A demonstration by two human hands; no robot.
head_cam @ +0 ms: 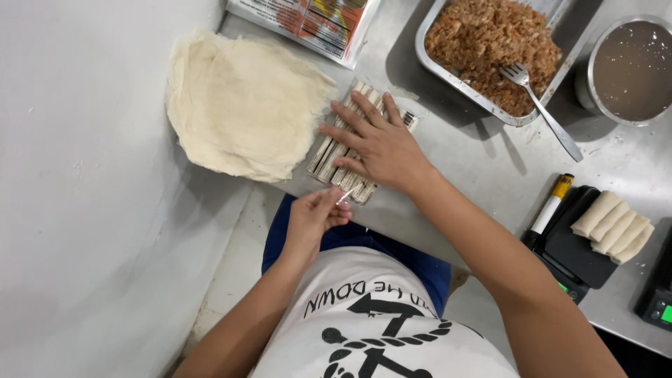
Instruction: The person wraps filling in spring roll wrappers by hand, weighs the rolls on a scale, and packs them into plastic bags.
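My right hand (378, 143) lies flat, fingers spread, on a clear packet of pale sticks (343, 157) at the front edge of the steel counter (483, 175). My left hand (315, 217) hovers just below the counter edge, fingers pinched on a thin strip of clear wrapper (345, 197) at the packet's near end. A stack of round, pale thin wrappers (241, 105) lies just left of the packet, touching its side.
A metal tray of brown minced filling (490, 49) with a fork (542, 108) sits at the back. A round bowl of greyish liquid (633, 66) is at far right. Several rolled wraps (614, 225) rest on a black scale (570, 252), a marker (551, 204) beside it. A printed package (308, 21) lies at the back.
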